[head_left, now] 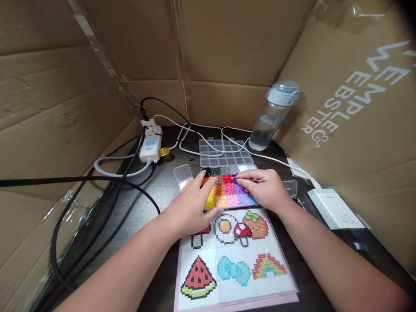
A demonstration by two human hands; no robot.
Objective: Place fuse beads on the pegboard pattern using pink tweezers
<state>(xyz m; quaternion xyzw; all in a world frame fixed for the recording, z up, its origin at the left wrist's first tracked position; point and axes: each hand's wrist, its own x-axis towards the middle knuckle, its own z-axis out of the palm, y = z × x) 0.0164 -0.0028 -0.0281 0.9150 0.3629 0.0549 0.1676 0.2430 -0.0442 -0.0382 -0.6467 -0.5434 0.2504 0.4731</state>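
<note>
My left hand (195, 203) rests with spread fingers over the left side of a compartment box of small coloured beads (232, 200). My right hand (264, 186) pinches thin tweezers (248, 178), their tips over the red and purple compartments. Whether a bead is between the tips is too small to tell. Nearer me lies a clear pegboard (276, 288) on a pattern sheet (185, 268). A red and white mushroom of beads (242, 230) sits on the board, between a fried-egg and an orange-fruit picture. Watermelon, bow and rainbow pictures show below.
Behind the beads lies the box's clear lid (224, 160), crossed by a white cable. A water bottle (273, 115) stands back right, a white power bank (334, 208) right. A power strip (151, 143), black cables and a small yellow tin (165, 154) are left. Cardboard walls surround the table.
</note>
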